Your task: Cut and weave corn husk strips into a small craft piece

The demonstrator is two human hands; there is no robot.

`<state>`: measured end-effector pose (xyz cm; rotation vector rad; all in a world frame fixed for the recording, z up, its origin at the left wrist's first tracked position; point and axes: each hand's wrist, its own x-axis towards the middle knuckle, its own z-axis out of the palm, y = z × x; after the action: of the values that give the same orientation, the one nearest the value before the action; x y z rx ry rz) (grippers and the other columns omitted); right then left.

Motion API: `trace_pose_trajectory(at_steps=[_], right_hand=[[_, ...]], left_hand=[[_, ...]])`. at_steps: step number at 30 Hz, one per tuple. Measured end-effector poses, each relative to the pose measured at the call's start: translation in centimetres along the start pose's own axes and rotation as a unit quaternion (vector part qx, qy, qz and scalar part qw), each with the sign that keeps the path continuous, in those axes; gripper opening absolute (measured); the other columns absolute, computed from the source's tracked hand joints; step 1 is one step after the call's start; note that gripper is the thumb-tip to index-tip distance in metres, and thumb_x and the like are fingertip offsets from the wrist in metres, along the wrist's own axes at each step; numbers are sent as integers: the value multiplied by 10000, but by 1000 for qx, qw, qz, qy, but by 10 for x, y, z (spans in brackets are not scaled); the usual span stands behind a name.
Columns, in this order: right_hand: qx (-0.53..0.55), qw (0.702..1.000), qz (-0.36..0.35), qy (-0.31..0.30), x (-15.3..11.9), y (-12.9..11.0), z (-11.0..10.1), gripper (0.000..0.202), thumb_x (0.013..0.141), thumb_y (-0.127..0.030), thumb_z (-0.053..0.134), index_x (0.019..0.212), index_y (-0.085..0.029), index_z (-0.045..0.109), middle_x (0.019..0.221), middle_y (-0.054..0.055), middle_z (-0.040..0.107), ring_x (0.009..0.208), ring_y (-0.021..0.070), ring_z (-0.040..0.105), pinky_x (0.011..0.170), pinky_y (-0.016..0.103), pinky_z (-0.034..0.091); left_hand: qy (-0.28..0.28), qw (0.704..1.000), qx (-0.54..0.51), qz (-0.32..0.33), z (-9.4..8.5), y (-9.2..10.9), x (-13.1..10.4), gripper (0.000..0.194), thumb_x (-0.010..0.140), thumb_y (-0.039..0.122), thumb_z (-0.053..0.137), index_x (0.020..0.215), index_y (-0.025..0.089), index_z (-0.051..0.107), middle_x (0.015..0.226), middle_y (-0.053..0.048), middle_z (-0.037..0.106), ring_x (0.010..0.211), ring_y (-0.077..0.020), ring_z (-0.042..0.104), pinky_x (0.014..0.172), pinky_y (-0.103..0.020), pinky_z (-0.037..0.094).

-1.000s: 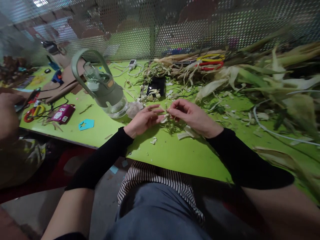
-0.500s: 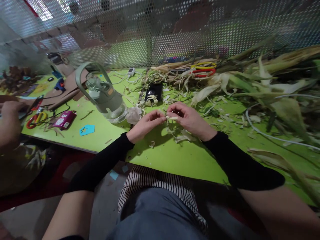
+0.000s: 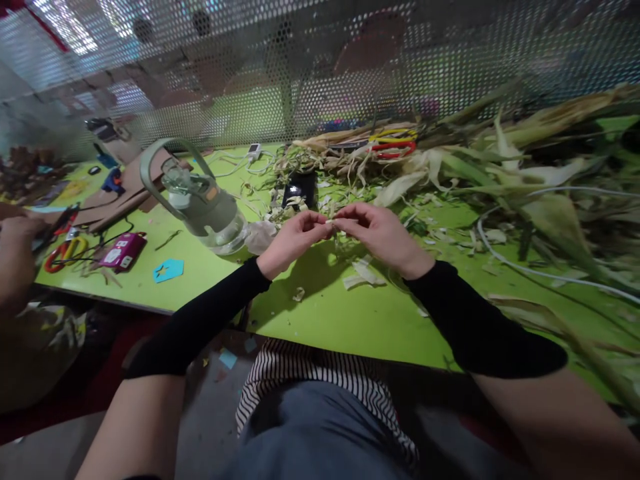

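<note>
Over the green table [image 3: 320,313], my left hand [image 3: 295,240] and my right hand [image 3: 383,237] meet at the fingertips. Both are closed in a pinch on a thin pale husk strip [image 3: 336,230], whose end hangs below the fingers. Loose husk pieces [image 3: 365,275] lie on the table under my right hand. Just behind the hands are a dark phone [image 3: 300,188] strewn with scraps and a heap of shredded husk [image 3: 325,160]. A crumpled whitish tissue [image 3: 260,237] sits beside my left wrist.
A green-handled bottle [image 3: 210,213] stands left of my hands. Farther left are a purple box [image 3: 123,252], scissors [image 3: 65,255], a blue paper tag [image 3: 169,270] and another person's hand [image 3: 17,257]. Corn husks [image 3: 550,180] and a white cable [image 3: 500,250] cover the right side.
My fingertips have come closer together on the strip, and my right hand's fingers have closed more. The view has shifted slightly, moving the bottle and husks a little left in the picture.
</note>
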<state>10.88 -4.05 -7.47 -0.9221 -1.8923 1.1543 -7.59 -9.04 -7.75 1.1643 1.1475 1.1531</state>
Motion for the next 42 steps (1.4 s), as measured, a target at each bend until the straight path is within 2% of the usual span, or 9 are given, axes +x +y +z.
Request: trace_pose_trajectory(at_steps=[10, 16, 19, 21, 24, 30, 33, 37, 42], right_hand=[[74, 996, 53, -7, 3, 8, -5, 260, 806, -459, 784, 840, -216, 697, 758, -10, 645, 661, 137, 515, 649, 312, 424], [8, 999, 37, 10, 0, 8, 1, 363, 867, -464, 748, 1166, -259, 722, 1083, 44, 727, 817, 178, 611, 731, 343, 501], [-42, 999, 25, 8, -1, 6, -1, 269, 884, -473, 736, 1037, -253, 763, 1012, 43, 737, 812, 191, 621, 736, 354, 510], [-60, 996, 37, 58, 0, 7, -9, 241, 912, -477, 705, 942, -244, 760, 912, 35, 720, 760, 181, 602, 708, 347, 498], [-79, 983, 61, 152, 4, 10, -25, 245, 931, -483, 677, 947, -246, 740, 838, 23, 689, 675, 163, 563, 651, 335, 472], [-183, 974, 71, 115, 17, 4, -43, 197, 878, -435, 708, 837, -243, 715, 806, 29, 705, 702, 193, 596, 727, 381, 491], [-234, 962, 57, 130, 23, -13, -54, 167, 881, -387, 684, 851, -227, 718, 828, 37, 712, 714, 189, 577, 747, 377, 465], [-315, 932, 51, 169, 17, -46, -88, 184, 911, -362, 666, 890, -187, 721, 797, 37, 663, 712, 159, 505, 723, 341, 385], [-384, 901, 103, 173, -12, -74, -127, 177, 925, -340, 685, 845, -183, 699, 756, 20, 623, 689, 136, 445, 719, 346, 342]], left_hand=[[-45, 998, 45, 17, 1, 3, 13, 260, 824, 343, 791, 805, 135, 636, 713, 40, 622, 623, -53, 464, 634, -236, 339], [-58, 997, 52, -7, -1, -7, 12, 132, 898, 248, 670, 824, 153, 616, 729, 32, 637, 644, -63, 526, 660, -220, 398], [-81, 993, 90, 0, -5, -8, 10, 90, 877, 211, 682, 826, 151, 637, 763, 21, 659, 664, -70, 543, 651, -213, 415], [-84, 994, 70, 18, -10, -7, 10, 106, 886, 234, 689, 836, 154, 639, 756, 23, 653, 638, -65, 531, 621, -208, 414], [-28, 998, -15, 56, -19, -2, 14, 129, 918, 254, 677, 845, 169, 613, 738, 36, 637, 620, -54, 548, 618, -192, 446], [59, 994, -84, 28, -26, 11, 16, 139, 970, 246, 634, 878, 205, 539, 820, 31, 694, 657, -57, 656, 555, -148, 478], [73, 993, -94, 27, -25, 16, 14, 143, 972, 242, 642, 892, 203, 530, 874, 17, 727, 641, -49, 661, 510, -132, 452], [83, 991, -105, 30, -26, 18, 13, 194, 927, 261, 714, 900, 205, 530, 941, 1, 757, 667, -55, 682, 490, -133, 433], [58, 989, -132, 39, -24, 12, 11, 248, 862, 295, 780, 896, 210, 550, 902, 14, 732, 824, -92, 733, 739, -199, 573]])
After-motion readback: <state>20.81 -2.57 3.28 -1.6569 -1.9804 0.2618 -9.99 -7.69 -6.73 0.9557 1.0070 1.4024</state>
